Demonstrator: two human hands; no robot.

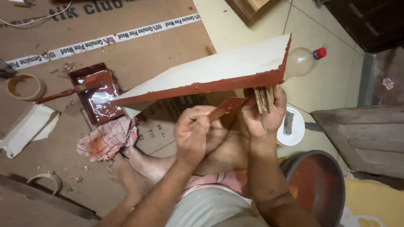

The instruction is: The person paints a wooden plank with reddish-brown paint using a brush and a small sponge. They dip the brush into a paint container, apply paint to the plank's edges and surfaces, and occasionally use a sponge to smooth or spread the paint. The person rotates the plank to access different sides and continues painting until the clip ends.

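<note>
Board edge coated red, both hands engaged.
Left hand (192, 131) clamped on a scraper (226, 106) under the board (219, 67); right hand (264, 110) grips a wood block (261, 99) at the board's corner. Paint tray (96, 91) lies left.

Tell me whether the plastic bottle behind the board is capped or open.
Capped: the plastic bottle lies tipped on the floor behind the white board, its red cap on.

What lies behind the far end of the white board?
A clear plastic bottle with a red cap lies on the floor tiles behind the white board. Its base end is covered by the board's red-coated edge.
</note>
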